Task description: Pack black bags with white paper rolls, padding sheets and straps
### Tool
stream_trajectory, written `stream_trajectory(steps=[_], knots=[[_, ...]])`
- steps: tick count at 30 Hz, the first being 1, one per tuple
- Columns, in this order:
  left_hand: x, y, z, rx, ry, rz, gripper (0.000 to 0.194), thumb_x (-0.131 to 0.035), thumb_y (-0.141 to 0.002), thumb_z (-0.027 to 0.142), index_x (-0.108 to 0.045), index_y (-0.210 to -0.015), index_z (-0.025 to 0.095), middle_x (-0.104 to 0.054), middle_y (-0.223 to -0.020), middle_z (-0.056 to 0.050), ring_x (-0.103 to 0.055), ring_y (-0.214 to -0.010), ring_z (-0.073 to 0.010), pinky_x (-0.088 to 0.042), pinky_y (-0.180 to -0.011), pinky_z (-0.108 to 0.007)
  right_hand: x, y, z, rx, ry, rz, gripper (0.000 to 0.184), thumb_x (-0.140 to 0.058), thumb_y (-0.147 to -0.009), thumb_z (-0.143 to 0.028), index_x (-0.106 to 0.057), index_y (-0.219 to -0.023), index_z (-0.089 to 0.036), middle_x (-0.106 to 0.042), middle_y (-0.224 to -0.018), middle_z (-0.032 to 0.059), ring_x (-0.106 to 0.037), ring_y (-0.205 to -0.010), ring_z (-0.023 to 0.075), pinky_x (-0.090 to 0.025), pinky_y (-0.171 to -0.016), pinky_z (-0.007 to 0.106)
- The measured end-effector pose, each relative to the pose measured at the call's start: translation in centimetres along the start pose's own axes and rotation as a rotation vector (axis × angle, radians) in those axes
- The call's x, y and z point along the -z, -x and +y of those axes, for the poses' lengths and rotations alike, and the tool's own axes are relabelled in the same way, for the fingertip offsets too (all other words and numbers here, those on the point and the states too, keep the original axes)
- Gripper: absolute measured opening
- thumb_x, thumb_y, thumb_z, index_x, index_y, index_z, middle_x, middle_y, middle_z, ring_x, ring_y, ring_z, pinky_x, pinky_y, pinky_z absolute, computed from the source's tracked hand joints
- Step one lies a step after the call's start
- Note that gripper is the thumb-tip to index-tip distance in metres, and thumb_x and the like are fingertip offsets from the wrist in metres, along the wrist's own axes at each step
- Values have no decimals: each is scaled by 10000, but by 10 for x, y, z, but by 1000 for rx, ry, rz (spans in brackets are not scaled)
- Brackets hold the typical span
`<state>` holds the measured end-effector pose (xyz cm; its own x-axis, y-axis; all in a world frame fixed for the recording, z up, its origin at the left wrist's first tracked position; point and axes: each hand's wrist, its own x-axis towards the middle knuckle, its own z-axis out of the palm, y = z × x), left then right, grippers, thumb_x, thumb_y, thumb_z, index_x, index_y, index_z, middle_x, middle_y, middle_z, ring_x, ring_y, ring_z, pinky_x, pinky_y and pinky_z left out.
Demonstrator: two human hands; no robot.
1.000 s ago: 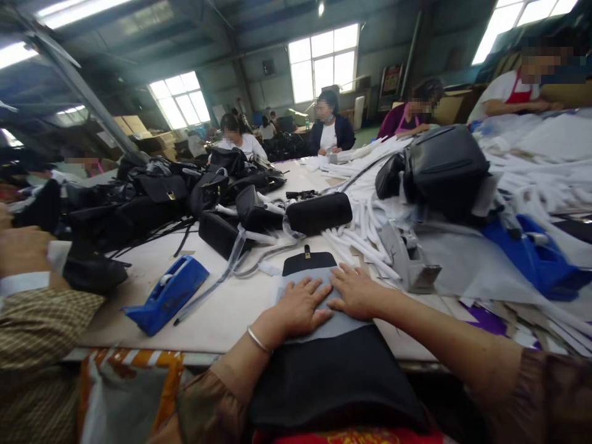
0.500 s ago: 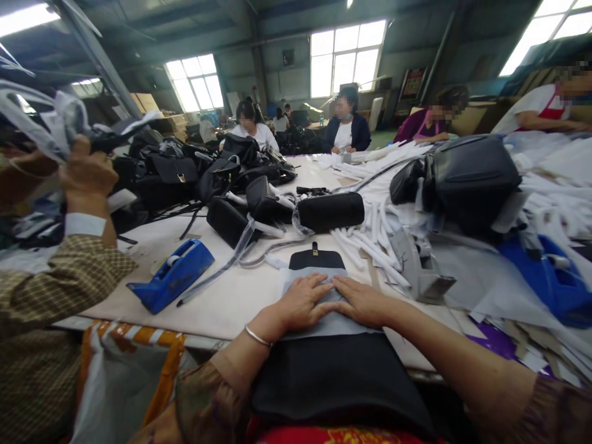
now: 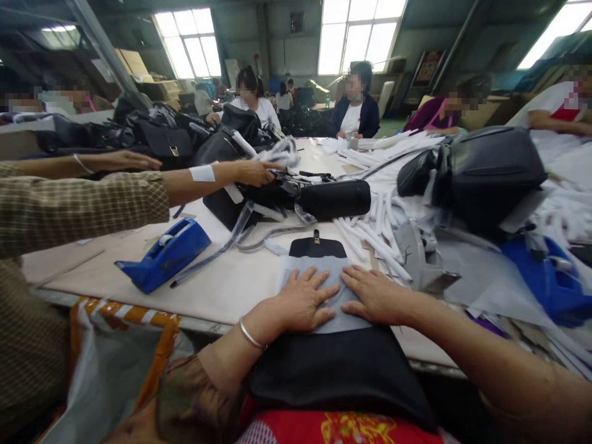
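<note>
A black bag [image 3: 333, 370] lies flat before me, its near end over the table's front edge against my red apron [image 3: 296, 428]. Pale tissue paper [image 3: 340, 320] covers its middle, and a black flap with a gold clasp [image 3: 317, 248] shows beyond the sheet. My left hand [image 3: 305, 297] rests on the paper, palm down with spread fingers. Flat on the sheet's right side lies my right hand [image 3: 374, 295], fingers stretched out. A small gap separates the two hands.
Blue tape dispensers [image 3: 169, 253] [image 3: 550, 277] stand left and right. White padding rolls [image 3: 382, 234] lie beyond my right hand, near a large black bag [image 3: 497, 179]. A co-worker's arm [image 3: 198, 179] reaches in from the left. Several people sit across the table [image 3: 231, 290].
My hands have moved apart on the paper, fingers more spread. The co-worker's raised hand has come down and reached right, to the bags in the middle.
</note>
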<state>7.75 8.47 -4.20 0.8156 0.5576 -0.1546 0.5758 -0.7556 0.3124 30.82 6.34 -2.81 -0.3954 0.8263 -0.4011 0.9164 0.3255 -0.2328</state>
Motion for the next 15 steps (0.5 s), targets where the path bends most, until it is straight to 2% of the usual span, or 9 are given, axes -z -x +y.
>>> stream_trajectory(steps=[5,8,12,15], knots=[[0,8,7,-52,-3,19,604,-373,-946,605,-344,-1494,355,-231,-1624,-100,-203,-1461,-420,-149,-1101,-721,13,-7,-10,54,34,145,725,-472,-893,-581,-474,-1453,-121,-277,-1593,186,-148,-1481,410,-119,-1157,628],[3,9,12,-42,5,38,587,-448,-923,594,-414,-1454,346,-226,-1624,-88,-193,-1460,-421,-148,-1107,-725,17,-15,-25,123,-13,247,690,-485,-906,-544,-460,-1462,-137,-290,-1595,158,-152,-1485,383,-126,-1181,559],[4,9,16,-11,32,77,469,-554,-883,561,-560,-1314,374,-268,-1604,-51,-187,-1465,-394,-174,-1107,-726,8,-26,-34,220,-128,212,702,-472,-928,-514,-411,-1485,-93,-356,-1556,191,-311,-1437,335,-250,-1168,458],[3,10,14,18,59,91,443,-581,-876,527,-564,-1299,397,-293,-1595,-30,-164,-1478,-376,-163,-1113,-729,-5,-32,-25,245,-199,163,736,-398,-955,-555,-341,-1520,-87,-337,-1564,199,-323,-1436,318,-258,-1166,469]])
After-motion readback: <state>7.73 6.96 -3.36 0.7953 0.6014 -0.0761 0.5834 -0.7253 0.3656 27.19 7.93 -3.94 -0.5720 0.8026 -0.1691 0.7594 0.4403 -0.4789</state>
